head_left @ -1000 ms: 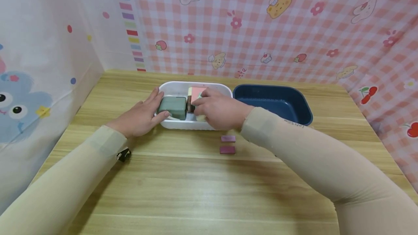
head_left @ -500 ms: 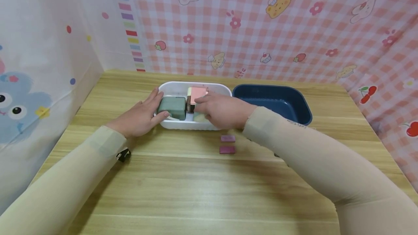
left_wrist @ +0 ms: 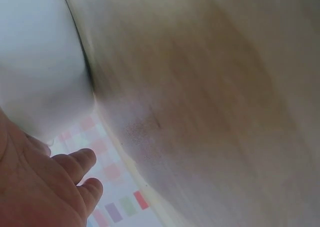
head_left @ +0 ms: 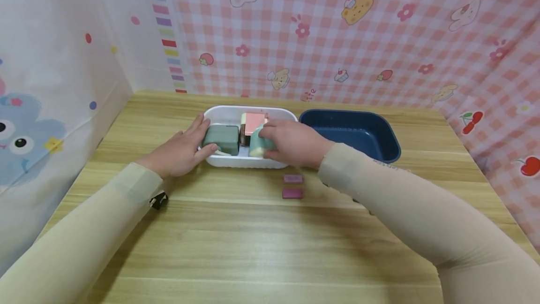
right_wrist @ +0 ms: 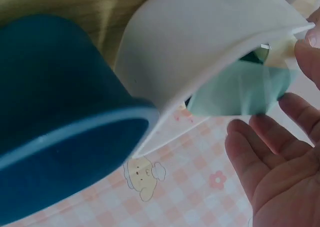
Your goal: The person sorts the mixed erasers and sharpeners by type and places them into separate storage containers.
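In the head view, the white bin holds a dark green box, a pink-topped box and a mint-green box with a cream edge. My right hand pinches the mint-green box at the bin's right end, thumb toward the front. The right wrist view shows my fingertips along one side of that box, with the bin's wall beside it. My left hand rests on the bin's left end, its fingers along the outside and thumb over the front rim, near the dark green box.
To the right of the white bin stands a dark blue bin, partly behind my right forearm. Two small blocks, one lilac and one magenta, lie in front. A small black object sits beside my left sleeve.
My right hand has shifted slightly right and off the pink-topped box, and now grips the mint-green box, more of which shows. My left hand has stayed in place.
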The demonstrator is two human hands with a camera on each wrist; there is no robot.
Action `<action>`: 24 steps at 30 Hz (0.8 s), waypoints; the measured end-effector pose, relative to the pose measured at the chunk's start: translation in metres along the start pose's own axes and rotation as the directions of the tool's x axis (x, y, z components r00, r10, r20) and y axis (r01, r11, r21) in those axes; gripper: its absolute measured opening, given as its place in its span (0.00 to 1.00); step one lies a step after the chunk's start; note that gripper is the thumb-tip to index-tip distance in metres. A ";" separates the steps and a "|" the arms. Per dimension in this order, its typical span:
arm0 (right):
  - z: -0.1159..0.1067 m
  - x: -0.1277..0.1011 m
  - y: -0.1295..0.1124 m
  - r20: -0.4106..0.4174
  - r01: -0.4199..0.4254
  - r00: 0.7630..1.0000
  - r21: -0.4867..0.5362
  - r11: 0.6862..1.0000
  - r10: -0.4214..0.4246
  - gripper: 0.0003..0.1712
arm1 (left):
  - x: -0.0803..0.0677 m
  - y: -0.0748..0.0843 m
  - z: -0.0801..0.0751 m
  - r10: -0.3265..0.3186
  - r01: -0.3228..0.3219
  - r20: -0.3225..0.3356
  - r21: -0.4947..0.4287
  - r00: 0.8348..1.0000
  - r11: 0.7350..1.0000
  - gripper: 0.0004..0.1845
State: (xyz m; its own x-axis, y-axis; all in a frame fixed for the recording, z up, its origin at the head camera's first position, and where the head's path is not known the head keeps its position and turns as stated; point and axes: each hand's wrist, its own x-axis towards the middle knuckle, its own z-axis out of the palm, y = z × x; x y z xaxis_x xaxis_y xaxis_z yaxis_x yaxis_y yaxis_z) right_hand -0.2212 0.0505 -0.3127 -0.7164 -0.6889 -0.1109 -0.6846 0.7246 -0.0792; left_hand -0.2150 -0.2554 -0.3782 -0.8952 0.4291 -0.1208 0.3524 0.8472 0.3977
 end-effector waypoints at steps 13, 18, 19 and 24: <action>0.006 0.006 -0.005 0.012 0.048 0.999 -0.005 0.999 -0.048 0.28 | 0.000 0.000 0.001 -0.002 0.002 -0.001 0.002 1.000 1.000 0.47; 0.007 0.008 -0.006 0.007 0.038 0.999 -0.010 0.999 -0.038 0.28 | 0.000 -0.001 0.002 -0.002 0.002 -0.002 0.002 1.000 1.000 0.47; 0.007 0.008 -0.006 0.008 0.036 0.999 -0.011 0.999 -0.036 0.29 | 0.000 -0.001 0.002 -0.002 0.002 -0.001 0.001 1.000 1.000 0.47; 0.006 0.005 -0.004 0.006 0.011 1.000 -0.022 1.000 -0.011 0.28 | 0.001 -0.001 0.002 -0.004 0.004 0.001 -0.003 1.000 1.000 0.47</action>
State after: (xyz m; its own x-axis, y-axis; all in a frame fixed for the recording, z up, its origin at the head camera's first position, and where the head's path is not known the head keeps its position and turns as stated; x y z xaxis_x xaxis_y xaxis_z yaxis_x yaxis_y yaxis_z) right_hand -0.2215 0.0441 -0.3190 -0.7078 -0.6968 -0.1162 -0.6954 0.7162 -0.0591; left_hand -0.2156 -0.2554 -0.3803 -0.8966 0.4255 -0.1231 0.3476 0.8481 0.3998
